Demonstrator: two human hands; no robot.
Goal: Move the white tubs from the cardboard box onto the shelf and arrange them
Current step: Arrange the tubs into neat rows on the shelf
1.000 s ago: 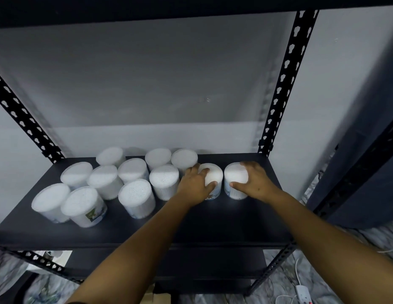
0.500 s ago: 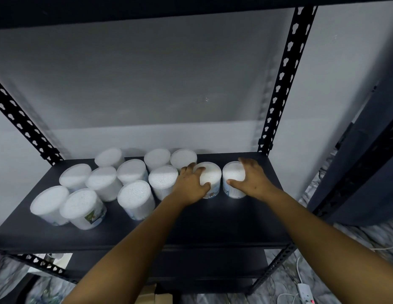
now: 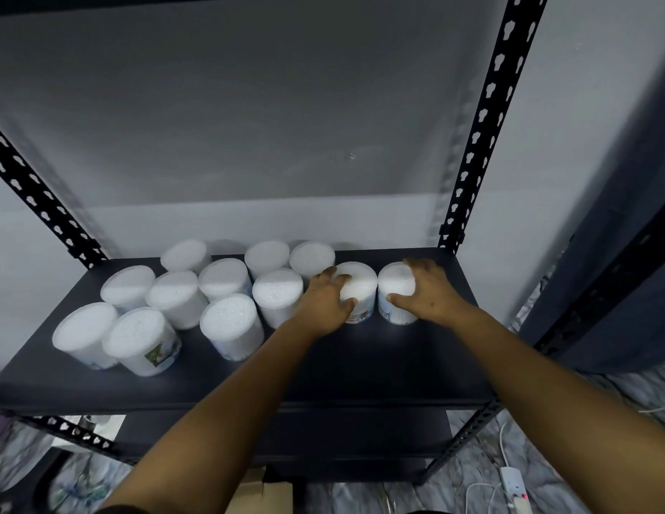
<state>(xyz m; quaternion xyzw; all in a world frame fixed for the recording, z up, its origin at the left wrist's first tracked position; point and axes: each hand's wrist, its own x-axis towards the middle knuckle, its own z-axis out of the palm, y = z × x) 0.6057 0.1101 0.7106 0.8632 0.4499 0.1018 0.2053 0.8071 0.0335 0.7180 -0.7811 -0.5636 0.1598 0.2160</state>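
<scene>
Black metal shelving unit, slotted uprights, against a pale wall. One dark shelf board at working height holds all visible tubs; a lower board shows beneath.

White tubs on the shelf: 12 counted, all upright, lids up.
- Back row, 3: one at left, two touching at middle and.
- Middle cluster, 4.
- Front, 3: two touching at far left and, one nearer centre.
- Right pair, 2: left-hand tub and right-hand tub, just beside each other, a narrow gap between.

Two hands, both on the right pair. Left hand grips the left-hand tub, fingers curled over the lid's left edge, thumb on the front side. Right hand grips the right-hand tub, fingers over the lid's right side, thumb across the front wall. Both tubs sit on the board, toward its rear right.

Floor below: cardboard box, only its top edge visible, under the lower shelf. One white power strip with cables at bottom right.
</scene>
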